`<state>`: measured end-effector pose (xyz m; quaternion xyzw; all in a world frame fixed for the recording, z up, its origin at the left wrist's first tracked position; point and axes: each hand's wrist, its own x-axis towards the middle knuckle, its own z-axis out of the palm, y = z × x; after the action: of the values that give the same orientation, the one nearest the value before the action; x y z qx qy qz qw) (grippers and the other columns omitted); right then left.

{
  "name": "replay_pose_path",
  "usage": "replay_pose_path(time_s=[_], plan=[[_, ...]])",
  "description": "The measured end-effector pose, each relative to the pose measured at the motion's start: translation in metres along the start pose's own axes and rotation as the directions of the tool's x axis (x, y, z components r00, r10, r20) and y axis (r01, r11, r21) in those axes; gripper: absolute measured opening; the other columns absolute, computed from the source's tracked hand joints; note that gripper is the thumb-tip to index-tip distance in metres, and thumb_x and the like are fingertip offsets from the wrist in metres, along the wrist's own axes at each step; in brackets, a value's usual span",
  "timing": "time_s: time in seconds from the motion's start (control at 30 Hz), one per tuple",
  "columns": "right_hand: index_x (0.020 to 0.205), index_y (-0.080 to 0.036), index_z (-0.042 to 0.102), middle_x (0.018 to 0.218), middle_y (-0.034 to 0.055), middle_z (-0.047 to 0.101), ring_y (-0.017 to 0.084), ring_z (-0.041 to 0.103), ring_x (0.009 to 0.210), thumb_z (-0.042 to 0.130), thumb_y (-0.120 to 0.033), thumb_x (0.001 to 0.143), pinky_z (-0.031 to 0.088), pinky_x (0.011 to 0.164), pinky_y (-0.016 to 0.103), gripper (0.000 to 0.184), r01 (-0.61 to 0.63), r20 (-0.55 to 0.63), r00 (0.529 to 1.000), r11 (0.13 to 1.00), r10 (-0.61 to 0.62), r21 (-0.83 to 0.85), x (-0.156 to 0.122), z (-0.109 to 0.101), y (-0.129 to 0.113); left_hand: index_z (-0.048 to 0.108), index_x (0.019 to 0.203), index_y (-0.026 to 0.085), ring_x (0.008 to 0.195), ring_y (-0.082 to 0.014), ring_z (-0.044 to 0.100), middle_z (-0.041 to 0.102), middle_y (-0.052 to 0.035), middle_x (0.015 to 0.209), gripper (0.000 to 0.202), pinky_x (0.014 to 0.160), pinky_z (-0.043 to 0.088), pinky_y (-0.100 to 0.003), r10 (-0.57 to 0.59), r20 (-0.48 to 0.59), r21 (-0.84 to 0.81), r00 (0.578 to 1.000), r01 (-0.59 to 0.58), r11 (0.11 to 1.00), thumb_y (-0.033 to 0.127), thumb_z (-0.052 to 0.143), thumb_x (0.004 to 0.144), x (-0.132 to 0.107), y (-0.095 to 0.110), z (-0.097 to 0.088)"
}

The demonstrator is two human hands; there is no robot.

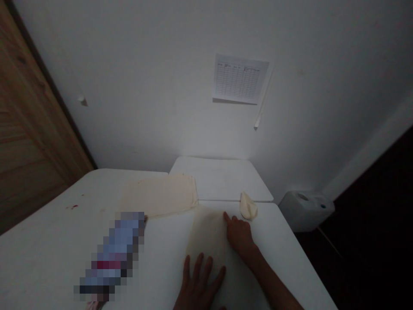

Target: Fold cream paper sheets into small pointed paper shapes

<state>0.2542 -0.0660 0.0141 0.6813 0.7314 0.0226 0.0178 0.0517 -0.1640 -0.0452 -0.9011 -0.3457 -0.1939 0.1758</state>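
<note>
A thin, pale, see-through sheet (208, 234) lies flat on the white table; I cannot tell whether it is cloth, paper or something else. My left hand (198, 280) rests palm down on its near part, fingers spread and holding nothing. At the sheet's far right corner, my right hand (240, 234) touches the edge with its stretched index finger, while the other fingers are bent. Just beyond that hand sits a small crumpled cream piece (248, 207). Farther left lies a larger, similar cream sheet (158, 196), spread flat.
A pixelated blue and pink item (114, 252) lies on the table's (41, 254) left part. Behind the table stands a white wall with a printed paper (240, 79). A white container (306, 211) is beyond the right edge. A wooden door or panel (35, 107) rises at left.
</note>
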Motion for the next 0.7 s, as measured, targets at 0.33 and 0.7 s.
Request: replay_pose_path(time_s=[0.33,0.7], plan=[[0.133,-0.02,0.049,0.107,0.0137,0.063,0.024,0.064,0.091,0.038,-0.013,0.094,0.048,0.07,0.031,0.041,-0.051,-0.107,0.993,0.998,0.055,0.042,-0.005,-0.001,-0.005,0.042,0.141,0.033,0.114,-0.035,0.052,0.062,-0.0071,0.126,0.069,0.11,0.0,-0.058,0.015,-0.061,0.078,0.998,-0.011,0.997,0.072,0.038,0.085,0.0,0.001,0.006],[0.114,-0.025,0.064,0.124,0.0038,0.062,0.022,0.054,0.108,0.049,-0.019,0.094,0.04,0.095,0.036,0.025,0.312,-0.367,0.903,0.929,-0.224,0.198,-0.029,0.018,0.004,0.054,0.129,0.022,0.125,-0.0243,0.05,0.053,-0.0085,0.138,0.037,0.102,0.04,-0.039,-0.087,0.051,-0.084,0.995,0.091,0.992,0.03,0.04,0.095,0.013,-0.018,-0.015]])
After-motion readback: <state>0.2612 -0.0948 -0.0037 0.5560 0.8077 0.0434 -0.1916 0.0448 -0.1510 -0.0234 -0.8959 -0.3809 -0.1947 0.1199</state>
